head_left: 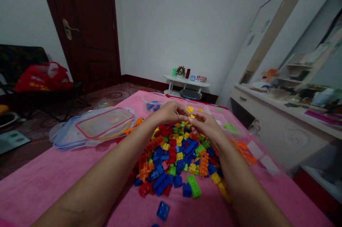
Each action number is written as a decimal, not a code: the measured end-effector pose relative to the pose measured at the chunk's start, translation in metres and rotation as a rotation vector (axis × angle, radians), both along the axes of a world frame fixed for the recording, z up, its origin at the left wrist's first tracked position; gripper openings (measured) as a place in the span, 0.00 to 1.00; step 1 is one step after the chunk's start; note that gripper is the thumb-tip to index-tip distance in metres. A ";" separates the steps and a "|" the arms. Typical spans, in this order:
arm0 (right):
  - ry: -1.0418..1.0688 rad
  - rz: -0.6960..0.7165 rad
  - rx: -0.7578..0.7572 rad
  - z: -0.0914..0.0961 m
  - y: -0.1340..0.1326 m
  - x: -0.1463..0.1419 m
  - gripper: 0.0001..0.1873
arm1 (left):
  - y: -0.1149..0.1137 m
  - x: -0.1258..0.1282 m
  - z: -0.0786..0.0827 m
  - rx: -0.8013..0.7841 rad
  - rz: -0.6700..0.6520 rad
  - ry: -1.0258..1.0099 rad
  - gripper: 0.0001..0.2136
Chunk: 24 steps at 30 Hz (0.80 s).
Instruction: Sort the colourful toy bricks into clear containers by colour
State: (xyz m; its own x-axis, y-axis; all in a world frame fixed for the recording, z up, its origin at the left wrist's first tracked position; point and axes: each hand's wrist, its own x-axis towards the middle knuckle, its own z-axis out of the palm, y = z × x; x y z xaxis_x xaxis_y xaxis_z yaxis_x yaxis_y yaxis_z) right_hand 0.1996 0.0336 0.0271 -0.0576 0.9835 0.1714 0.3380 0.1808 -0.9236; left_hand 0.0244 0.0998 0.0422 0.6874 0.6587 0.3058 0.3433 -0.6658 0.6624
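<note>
Over the far part of a heap of building blocks [173,154], my left hand [171,113] and my right hand [205,124] meet fingertip to fingertip. A small yellow building block [191,116] shows between the fingertips, and both hands pinch it. Fingers partly cover it, so its exact shape is hidden. Beneath the hands lie loose red, blue, yellow, green and orange blocks. Nearer to me are a long lime-green block [194,186] and a separate blue block [162,211].
Stacked clear lids [93,130] with blue and red rims lie to the left. A round clear container [145,99] with blue blocks stands behind my left hand. Clear compartments [219,113] with yellow and green pieces are behind my right hand. Pink cloth [61,180] covers the surface.
</note>
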 end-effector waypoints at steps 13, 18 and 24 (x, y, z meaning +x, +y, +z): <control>-0.317 -0.462 0.424 -0.022 0.031 0.052 0.39 | -0.005 0.006 -0.020 0.232 0.192 0.369 0.25; -0.499 -0.141 0.319 -0.031 0.022 0.013 0.27 | -0.006 0.010 -0.024 0.236 0.155 0.413 0.21; -0.764 -0.026 0.245 -0.043 0.016 -0.011 0.28 | -0.010 0.005 -0.008 0.226 0.228 0.522 0.12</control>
State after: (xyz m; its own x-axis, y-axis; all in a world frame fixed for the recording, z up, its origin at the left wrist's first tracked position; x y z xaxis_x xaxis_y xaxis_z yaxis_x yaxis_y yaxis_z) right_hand 0.1888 0.0493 -0.0160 -0.2238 0.9258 0.3047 0.8678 0.3316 -0.3701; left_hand 0.0290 0.0894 0.0339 0.6337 0.7649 0.1155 0.7347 -0.6419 0.2194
